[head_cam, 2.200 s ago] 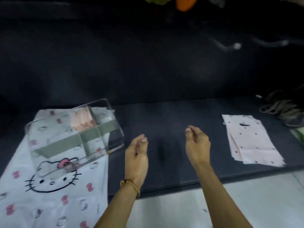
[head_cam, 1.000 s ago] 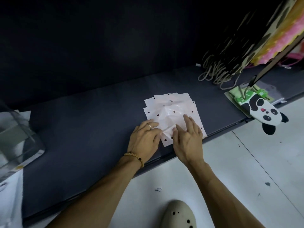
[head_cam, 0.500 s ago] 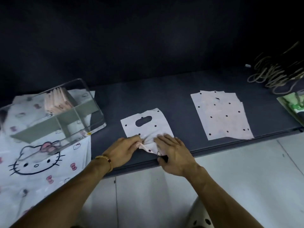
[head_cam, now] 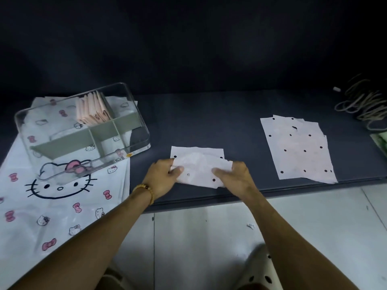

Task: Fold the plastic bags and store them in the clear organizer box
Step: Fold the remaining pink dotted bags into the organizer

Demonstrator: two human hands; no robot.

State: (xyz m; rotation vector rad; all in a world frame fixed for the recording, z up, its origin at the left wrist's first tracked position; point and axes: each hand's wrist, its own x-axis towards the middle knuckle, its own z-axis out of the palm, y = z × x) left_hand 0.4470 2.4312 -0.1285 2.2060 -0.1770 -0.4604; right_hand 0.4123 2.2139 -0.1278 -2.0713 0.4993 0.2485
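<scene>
A pale pink plastic bag with black dots lies folded over on the dark mat near its front edge. My left hand pinches the bag's left edge, thumb on top. My right hand holds its right edge, fingers under the upper layer. A stack of flat dotted bags lies to the right. The clear organizer box with grey dividers stands at the left, with several folded pink bags upright in its back compartment.
The box rests on a white cat-print sheet covering the mat's left end. A bundle of beige cords lies at the far right, a green item beside it. White tiled floor and pale clogs lie below.
The bag's lower half has been folded up over its handle end, so it is now a shorter strip. Both hands have moved apart to its side edges.
</scene>
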